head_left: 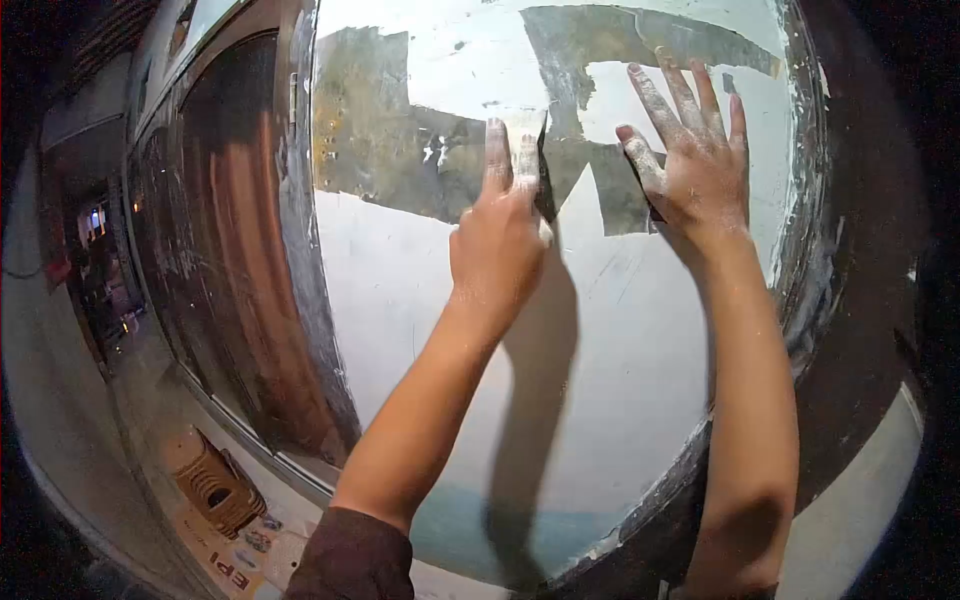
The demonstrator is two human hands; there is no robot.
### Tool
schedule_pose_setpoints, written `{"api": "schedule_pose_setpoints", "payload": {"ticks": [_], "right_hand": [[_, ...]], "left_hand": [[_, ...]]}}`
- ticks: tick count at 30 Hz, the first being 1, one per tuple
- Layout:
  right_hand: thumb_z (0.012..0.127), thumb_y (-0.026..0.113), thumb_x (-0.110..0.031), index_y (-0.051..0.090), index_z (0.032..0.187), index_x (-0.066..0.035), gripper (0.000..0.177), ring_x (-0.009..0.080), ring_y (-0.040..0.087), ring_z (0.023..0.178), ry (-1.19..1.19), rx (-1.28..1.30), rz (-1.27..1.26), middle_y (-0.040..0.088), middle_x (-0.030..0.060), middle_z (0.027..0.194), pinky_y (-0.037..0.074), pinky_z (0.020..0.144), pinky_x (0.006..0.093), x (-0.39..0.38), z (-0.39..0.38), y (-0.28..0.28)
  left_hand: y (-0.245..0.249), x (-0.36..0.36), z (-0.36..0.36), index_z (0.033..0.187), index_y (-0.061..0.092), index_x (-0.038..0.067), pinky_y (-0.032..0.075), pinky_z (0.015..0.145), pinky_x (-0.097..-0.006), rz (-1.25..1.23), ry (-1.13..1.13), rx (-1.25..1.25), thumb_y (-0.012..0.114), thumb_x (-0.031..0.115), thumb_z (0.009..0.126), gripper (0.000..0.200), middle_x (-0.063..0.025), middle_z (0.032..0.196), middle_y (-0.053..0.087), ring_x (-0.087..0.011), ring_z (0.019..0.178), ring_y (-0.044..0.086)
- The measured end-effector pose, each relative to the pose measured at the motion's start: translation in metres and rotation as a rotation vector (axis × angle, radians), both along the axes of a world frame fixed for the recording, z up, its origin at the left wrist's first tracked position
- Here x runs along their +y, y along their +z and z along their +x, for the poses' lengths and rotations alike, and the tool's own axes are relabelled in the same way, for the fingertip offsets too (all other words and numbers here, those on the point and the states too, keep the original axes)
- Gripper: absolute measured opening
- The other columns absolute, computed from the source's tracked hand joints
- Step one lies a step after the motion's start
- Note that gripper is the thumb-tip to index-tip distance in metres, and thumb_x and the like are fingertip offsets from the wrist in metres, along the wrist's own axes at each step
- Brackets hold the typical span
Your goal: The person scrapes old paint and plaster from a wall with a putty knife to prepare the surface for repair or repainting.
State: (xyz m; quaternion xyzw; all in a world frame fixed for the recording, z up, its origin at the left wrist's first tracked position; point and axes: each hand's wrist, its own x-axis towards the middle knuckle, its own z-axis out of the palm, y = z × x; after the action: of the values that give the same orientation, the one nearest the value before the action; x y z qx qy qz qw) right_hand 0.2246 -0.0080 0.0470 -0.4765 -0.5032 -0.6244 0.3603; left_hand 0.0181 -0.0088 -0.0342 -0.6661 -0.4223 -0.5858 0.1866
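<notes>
My left hand [500, 240] is closed on a scraper with a pale, broad blade [515, 138]. Its index and middle fingers stretch up along the blade, and the handle is mostly hidden in the palm. The blade lies against a white-coated panel [420, 270], at the lower edge of a white patch. Around it are bare grey-brown areas [380, 150] with jagged edges. Farther right, my right hand [700, 165] rests on the panel with fingers spread and holds nothing visible. White dust coats its thumb and fingers.
A worn dark frame [315, 260] borders the panel on the left, beside a door with a reddish-brown surface [245, 220]. Stacked brown plastic stools [215, 485] stand at lower left, near a printed sheet with lettering [238, 572]. Dark shadows of the arms fall on the panel.
</notes>
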Motion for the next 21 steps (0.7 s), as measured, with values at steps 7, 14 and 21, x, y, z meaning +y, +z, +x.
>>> {"api": "schedule_pose_setpoints", "payload": {"ticks": [7,14,21], "right_hand": [[0.104,0.046,-0.059,0.04,0.16,-0.041,0.059,0.0214,0.021,0.16,0.082,-0.014,0.047,0.03,-0.006,0.171,0.008,0.13,0.0547,0.007,0.003,-0.001],[0.106,0.045,-0.054,0.041,0.16,-0.04,0.055,0.0207,0.021,0.16,0.068,-0.016,0.043,0.029,-0.0069,0.172,0.008,0.131,0.0525,0.005,0.005,-0.001],[0.106,0.044,-0.058,0.045,0.157,-0.039,0.055,0.0213,0.022,0.159,0.096,-0.031,0.053,0.032,-0.0047,0.171,0.008,0.13,0.0536,0.007,0.007,0.0]], "left_hand": [[0.034,0.001,0.0,0.14,0.064,0.01,0.057,0.093,-0.0514,-0.01,0.085,0.006,0.055,0.005,0.085,0.056,-0.012,0.167,0.037,-0.0455,0.107,0.07],[-0.013,0.003,0.004,0.134,0.068,0.009,0.06,0.085,-0.0481,0.011,0.023,-0.029,0.057,0.003,0.082,0.053,-0.0107,0.17,0.031,-0.0423,0.106,0.071],[0.028,0.004,0.005,0.128,0.07,0.004,0.058,0.088,-0.0511,0.021,0.028,-0.065,0.054,0.006,0.083,0.048,-0.009,0.168,0.035,-0.0437,0.106,0.07]]}}
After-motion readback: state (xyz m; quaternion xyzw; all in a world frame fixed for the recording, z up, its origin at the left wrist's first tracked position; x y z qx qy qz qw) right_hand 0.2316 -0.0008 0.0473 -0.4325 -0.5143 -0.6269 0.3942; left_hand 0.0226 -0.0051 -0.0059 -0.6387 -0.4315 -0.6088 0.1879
